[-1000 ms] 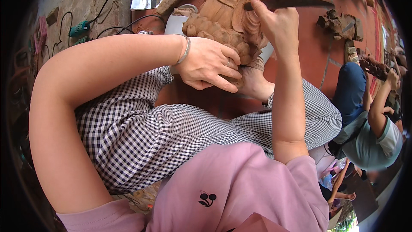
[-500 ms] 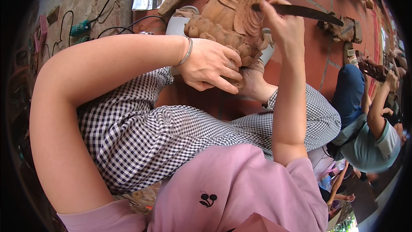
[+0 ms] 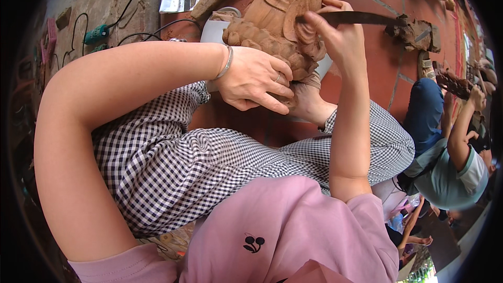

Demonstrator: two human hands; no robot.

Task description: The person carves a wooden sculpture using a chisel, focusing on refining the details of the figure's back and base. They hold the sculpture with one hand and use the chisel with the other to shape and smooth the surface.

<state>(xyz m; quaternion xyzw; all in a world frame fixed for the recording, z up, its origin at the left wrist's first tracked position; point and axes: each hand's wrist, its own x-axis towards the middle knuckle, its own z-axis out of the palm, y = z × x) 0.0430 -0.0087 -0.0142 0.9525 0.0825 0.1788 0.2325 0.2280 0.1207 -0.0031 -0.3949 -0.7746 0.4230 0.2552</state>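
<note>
A brown carved statue (image 3: 287,2) with draped folds lies at the top middle, its petalled base (image 3: 259,37) toward me. My left hand (image 3: 254,77), wearing a ring and a bracelet, grips the bottom of that base with bent fingers; their tips are partly hidden. Between the thumb and fingers of my right hand (image 3: 343,36) is a long, dark, slightly curved blade-like tool (image 3: 369,18). Its left tip meets the statue's right side, among the folds, while the other end points right. My bare foot (image 3: 309,99) is close below the base.
A white rounded support (image 3: 212,31) shows under the statue. Dark cables (image 3: 137,0) and a green power tool (image 3: 97,33) are at the upper left. A brown carved piece (image 3: 419,35) lies on the red tiles (image 3: 390,68). At right sits another person (image 3: 450,173), working on a carving.
My right hand has shifted left and slightly down, carrying the dark tool along, so its tip is lower on the statue. My left hand stays in place.
</note>
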